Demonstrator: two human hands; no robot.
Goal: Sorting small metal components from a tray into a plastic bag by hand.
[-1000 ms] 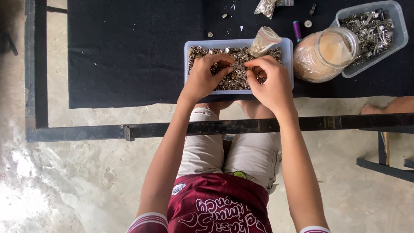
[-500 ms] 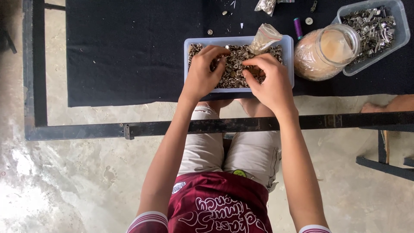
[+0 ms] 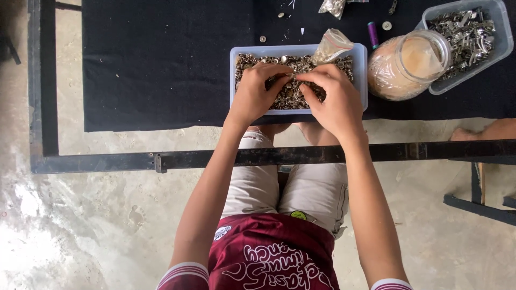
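Pale, blotchy concrete floor (image 3: 80,225), worn and stained, brightest toward the lower left in soft daylight. Black cloth (image 3: 156,59) spread flat across the upper part of the view. Dark metal frame (image 3: 215,159), with 1 long bar running left to right and 1 upright at the left edge.

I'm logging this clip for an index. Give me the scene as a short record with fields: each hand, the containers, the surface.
left hand: fingers down in the small metal parts, fingertips meeting the other hand's
right hand: over the same parts, fingers pinched
tray: pale rectangular plastic, filled with the parts
plastic bag: clear, at the tray's far right corner
jar: clear, lying right of the tray
second tub: holds larger metal pieces
surface: black cloth
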